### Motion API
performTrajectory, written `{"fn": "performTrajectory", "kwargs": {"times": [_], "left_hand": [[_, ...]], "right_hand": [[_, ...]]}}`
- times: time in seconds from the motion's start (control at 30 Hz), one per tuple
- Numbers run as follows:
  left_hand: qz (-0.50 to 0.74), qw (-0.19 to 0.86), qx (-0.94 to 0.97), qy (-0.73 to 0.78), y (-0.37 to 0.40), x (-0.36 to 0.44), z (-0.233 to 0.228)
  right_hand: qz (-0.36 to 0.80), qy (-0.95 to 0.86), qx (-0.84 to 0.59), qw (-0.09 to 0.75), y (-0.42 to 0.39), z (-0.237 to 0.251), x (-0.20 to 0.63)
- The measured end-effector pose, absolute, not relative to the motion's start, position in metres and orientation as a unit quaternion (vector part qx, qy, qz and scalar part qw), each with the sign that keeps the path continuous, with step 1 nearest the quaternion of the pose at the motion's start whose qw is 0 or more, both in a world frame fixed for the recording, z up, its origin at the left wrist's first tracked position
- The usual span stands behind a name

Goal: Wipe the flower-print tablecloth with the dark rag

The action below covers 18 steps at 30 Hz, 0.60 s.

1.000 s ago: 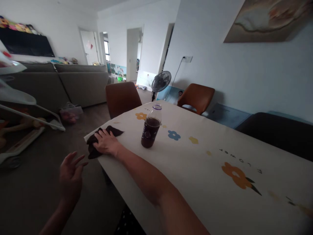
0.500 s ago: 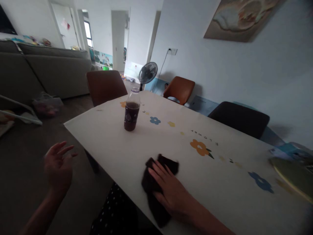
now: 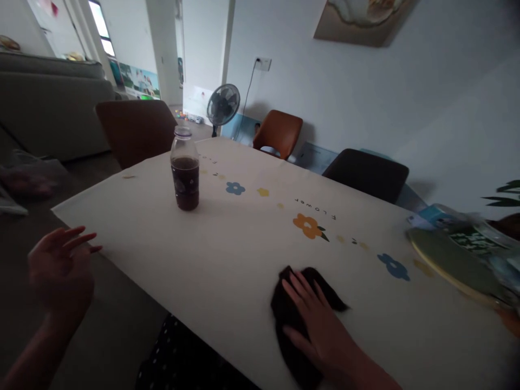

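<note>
My right hand [image 3: 312, 314] presses down on a dark cloth [image 3: 292, 314] that lies bunched on the white table [image 3: 227, 254]. The fingers stretch over the cloth, and parts of it stick out on both sides of the hand. My left hand [image 3: 63, 271] hangs in the air beside the table's near left edge, open, fingers apart and holding nothing. Left of the table's middle stands an upright clear bottle [image 3: 186, 181], about two-thirds full of dark liquid. I see no cap on it.
Flower prints run along the tabletop. At the right end lie a round green mat [image 3: 450, 265] and packages in clear plastic. Brown chairs [image 3: 138, 132] and a dark chair [image 3: 368, 173] stand along the far sides. A fan [image 3: 223, 105] is behind the table.
My right hand has slid the cloth to the right along the table. The view has turned to the right, so the bottle appears farther left. My left hand stays raised and open.
</note>
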<state>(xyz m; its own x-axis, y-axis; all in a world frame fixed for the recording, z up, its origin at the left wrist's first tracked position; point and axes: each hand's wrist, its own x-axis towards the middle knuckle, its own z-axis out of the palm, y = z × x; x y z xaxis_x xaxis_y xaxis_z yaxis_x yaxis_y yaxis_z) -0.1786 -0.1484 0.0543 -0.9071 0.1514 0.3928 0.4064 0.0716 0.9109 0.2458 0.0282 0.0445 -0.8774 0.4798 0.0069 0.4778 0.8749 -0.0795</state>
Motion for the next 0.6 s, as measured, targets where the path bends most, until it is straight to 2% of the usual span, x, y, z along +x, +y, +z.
{"fn": "performTrajectory", "kwargs": {"times": [0.1, 0.23, 0.47, 0.6], "left_hand": [[-0.691, 0.087, -0.219, -0.683, -0.140, -0.183, 0.050], [-0.678, 0.045, -0.263, -0.685, -0.120, -0.190, 0.046], [-0.592, -0.074, -0.371, -0.712, -0.052, -0.192, 0.064], [-0.581, -0.128, -0.363, -0.717, -0.012, -0.194, 0.071]], "right_hand": [[0.066, -0.967, -0.248, -0.012, 0.056, 0.052, 0.196], [0.094, -0.965, -0.240, -0.037, 0.095, 0.062, 0.116], [0.120, -0.956, -0.266, -0.014, 0.155, 0.061, -0.007], [0.129, -0.944, -0.303, 0.001, 0.178, 0.060, -0.053]]}}
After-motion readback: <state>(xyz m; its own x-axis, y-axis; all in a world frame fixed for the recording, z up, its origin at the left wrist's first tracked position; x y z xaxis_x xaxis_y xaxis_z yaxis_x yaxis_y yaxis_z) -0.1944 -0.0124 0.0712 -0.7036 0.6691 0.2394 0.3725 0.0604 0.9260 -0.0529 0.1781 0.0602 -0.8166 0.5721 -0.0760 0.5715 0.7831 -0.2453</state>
